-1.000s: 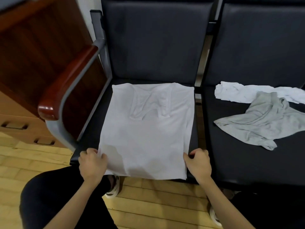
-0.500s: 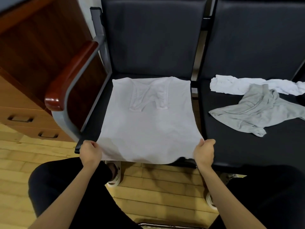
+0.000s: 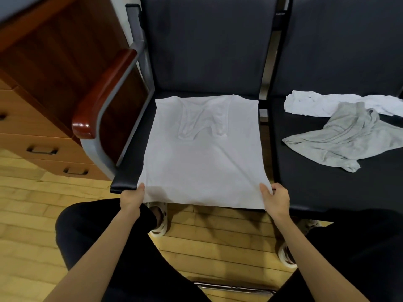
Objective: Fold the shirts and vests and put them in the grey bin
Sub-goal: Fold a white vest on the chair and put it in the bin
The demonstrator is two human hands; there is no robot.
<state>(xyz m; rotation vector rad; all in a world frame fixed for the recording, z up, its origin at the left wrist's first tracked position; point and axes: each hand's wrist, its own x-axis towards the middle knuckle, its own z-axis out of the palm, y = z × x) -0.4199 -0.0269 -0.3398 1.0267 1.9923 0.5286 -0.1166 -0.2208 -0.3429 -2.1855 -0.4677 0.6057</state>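
Note:
A white vest (image 3: 202, 158) lies spread on the left dark chair seat (image 3: 128, 171), its straps folded down onto the body and its hem hanging past the front edge. My left hand (image 3: 132, 198) pinches the hem's left corner. My right hand (image 3: 275, 198) pinches the right corner. The hem is lifted slightly and pulled taut between them. On the right seat lie a crumpled grey shirt (image 3: 346, 140) and, behind it, a white garment (image 3: 322, 104). No grey bin is in view.
A red wooden armrest (image 3: 98, 99) on a grey metal frame stands left of the seat. A wooden cabinet with drawers (image 3: 32, 136) is farther left. My knees in black trousers and white shoes are over the wooden floor (image 3: 26, 214) below the seats.
Both hands moved apart along the hem to its corners and raised it, drawing the vest flat and wider. The view tilted down slightly.

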